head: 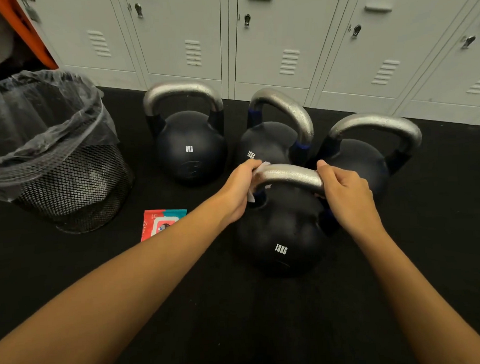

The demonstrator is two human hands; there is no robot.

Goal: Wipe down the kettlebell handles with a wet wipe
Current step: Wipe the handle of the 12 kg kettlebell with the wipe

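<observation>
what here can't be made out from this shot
Head view:
- Wet wipe: mostly hidden under the left hand.
- Right kettlebell: weight marking not visible, blocked by the right hand.
- Wipes packet: partly covered by the left forearm, print too small.
- Mesh bin: contents unclear behind the liner.

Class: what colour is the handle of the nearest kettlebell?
Silver-grey metal handle, shown in the head view.

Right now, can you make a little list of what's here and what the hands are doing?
kettlebells: four on the black floor
nearest kettlebell: marked 12KG
left hand: holds a wet wipe around the handle
right hand: grips the handle's other end
wipes pack: on the floor, left of the nearest kettlebell
bin: mesh, with a liner, far left
behind: grey lockers
</observation>
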